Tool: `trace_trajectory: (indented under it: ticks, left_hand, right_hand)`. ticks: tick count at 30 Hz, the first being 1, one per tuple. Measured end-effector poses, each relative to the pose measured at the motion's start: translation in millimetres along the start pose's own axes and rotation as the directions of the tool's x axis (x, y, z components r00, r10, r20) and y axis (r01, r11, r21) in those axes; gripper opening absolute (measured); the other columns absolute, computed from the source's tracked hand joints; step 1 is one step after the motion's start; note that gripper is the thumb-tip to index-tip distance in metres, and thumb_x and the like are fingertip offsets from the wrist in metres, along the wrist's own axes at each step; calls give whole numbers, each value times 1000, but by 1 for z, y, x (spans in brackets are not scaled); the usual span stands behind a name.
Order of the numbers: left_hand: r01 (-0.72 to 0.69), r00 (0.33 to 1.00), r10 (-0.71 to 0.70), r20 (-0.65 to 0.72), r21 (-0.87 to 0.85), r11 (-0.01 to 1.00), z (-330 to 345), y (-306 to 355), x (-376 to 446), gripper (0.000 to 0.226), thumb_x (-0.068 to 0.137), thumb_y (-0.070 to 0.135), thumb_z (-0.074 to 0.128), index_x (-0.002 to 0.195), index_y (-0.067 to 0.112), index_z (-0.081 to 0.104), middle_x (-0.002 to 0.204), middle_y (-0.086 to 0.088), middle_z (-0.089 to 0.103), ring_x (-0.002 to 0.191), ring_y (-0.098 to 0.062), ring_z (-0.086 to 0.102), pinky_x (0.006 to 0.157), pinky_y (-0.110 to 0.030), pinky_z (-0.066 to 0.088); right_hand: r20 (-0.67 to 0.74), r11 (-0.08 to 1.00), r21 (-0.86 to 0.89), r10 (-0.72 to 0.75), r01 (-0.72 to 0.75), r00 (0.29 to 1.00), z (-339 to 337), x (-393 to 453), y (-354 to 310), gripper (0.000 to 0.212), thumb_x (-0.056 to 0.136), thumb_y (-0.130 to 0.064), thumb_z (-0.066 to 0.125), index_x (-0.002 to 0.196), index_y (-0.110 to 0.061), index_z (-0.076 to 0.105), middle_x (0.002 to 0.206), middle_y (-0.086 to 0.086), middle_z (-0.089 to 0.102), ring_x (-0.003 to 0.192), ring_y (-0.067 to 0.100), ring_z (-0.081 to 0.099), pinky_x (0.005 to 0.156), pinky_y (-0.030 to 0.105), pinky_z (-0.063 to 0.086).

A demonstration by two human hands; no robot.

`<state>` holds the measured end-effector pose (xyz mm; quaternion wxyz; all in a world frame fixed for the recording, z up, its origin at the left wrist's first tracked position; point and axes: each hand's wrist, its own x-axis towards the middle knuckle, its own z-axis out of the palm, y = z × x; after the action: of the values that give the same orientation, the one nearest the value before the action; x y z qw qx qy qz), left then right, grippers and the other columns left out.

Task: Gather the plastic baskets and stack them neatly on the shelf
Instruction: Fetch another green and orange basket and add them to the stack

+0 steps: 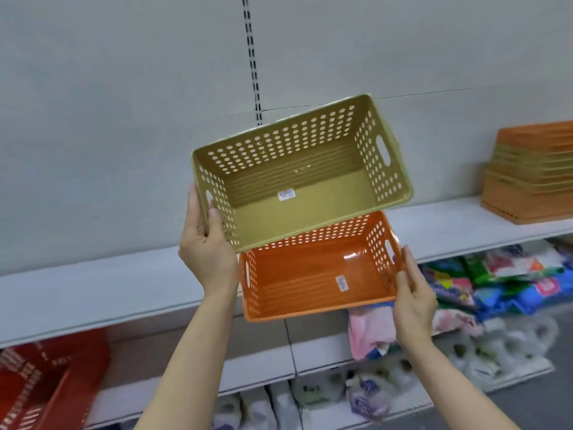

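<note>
My left hand (206, 243) grips the left end of an olive-green perforated plastic basket (310, 193), held in the air and tilted so its inside faces me. Just below it my right hand (410, 293) grips the right end of an orange perforated basket (310, 274), also tilted toward me, its upper edge hidden behind the green one. Both have a white label on the floor. Behind them runs the white shelf (93, 290). At the far right of that shelf stands a stack of orange and green baskets (533, 175).
A grey back panel with a slotted upright (252, 63) rises above the shelf. The lower shelf holds red baskets (46, 380) at the left and colourful packaged goods (496, 274) and plastic-wrapped items (372, 395) at the right.
</note>
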<state>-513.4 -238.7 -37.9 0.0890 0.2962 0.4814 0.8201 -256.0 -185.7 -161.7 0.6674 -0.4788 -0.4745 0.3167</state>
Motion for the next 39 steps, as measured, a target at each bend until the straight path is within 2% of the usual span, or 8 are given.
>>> trace_trajectory:
  ticks: [8, 12, 16, 21, 25, 30, 36, 39]
  left_hand:
    - [16, 993, -11, 116, -48, 999, 113, 3, -90, 45, 105, 16, 56, 148, 27, 53, 143, 17, 59, 129, -4, 60, 99, -44, 58]
    - [11, 991, -1, 133, -73, 997, 162, 6, -136, 45, 105, 16, 55, 149, 24, 53, 141, 19, 59, 125, 1, 61, 95, -28, 59]
    - [-14, 990, 30, 136, -114, 993, 200, 5, -169, 45, 105, 16, 56, 150, 21, 52, 145, 11, 60, 127, -2, 60, 97, -26, 58]
    - [-44, 987, 65, 144, -143, 989, 250, 8, -190, 46, 104, 16, 57, 150, 19, 52, 147, 9, 58, 130, -2, 59, 98, -22, 56]
    - [-93, 985, 112, 133, -143, 985, 294, 6, -188, 47, 103, 15, 58, 150, 18, 52, 146, 10, 58, 128, 3, 58, 103, -26, 54]
    - [-137, 982, 161, 99, -217, 967, 345, -5, -177, 49, 101, 14, 59, 150, 14, 52, 147, 8, 58, 130, 1, 58, 105, -27, 53]
    - [-149, 982, 179, 64, -321, 935, 416, -11, -154, 52, 98, 7, 57, 149, 5, 49, 147, 3, 58, 128, -2, 60, 108, -29, 51]
    - [-167, 977, 203, 71, -346, 923, 446, -9, -149, 53, 97, 7, 57, 149, 5, 49, 147, 4, 58, 126, 1, 60, 108, -28, 51]
  right_hand:
    - [-123, 999, -45, -35, 30, 992, -134, 44, 1, 45, 101, -8, 43, 138, -34, 46, 127, -32, 50, 114, -17, 48, 100, 24, 41]
    - [-122, 998, -31, -58, 55, 991, -199, 72, -5, 44, 102, -10, 43, 140, -32, 46, 139, -21, 49, 124, -11, 44, 103, 23, 42]
    - [-152, 996, -46, -87, 81, 985, -248, 95, -12, 43, 102, -8, 42, 140, -26, 44, 136, -17, 46, 103, -29, 45, 80, -1, 42]
    - [-202, 993, -63, -114, 103, 973, -291, 135, -7, 43, 101, -7, 44, 140, -23, 48, 135, -14, 49, 97, -29, 48, 73, -4, 38]
    - [-253, 992, -52, -126, 117, 959, -307, 180, 2, 44, 100, -7, 44, 139, -28, 49, 123, -32, 55, 104, -18, 54, 85, 4, 43]
    - [-277, 988, -8, -152, 156, 949, -313, 242, 16, 43, 101, -9, 45, 139, -27, 50, 128, -24, 54, 107, -18, 52, 83, 2, 41]
    - [-266, 972, 3, -224, 233, 937, -318, 323, 12, 43, 102, -9, 42, 141, -26, 49, 140, -20, 48, 131, -6, 41, 108, 18, 34]
    - [-300, 959, 20, -265, 284, 916, -320, 360, 5, 43, 101, -9, 43, 141, -24, 49, 140, -19, 49, 129, -9, 41, 104, 11, 34]
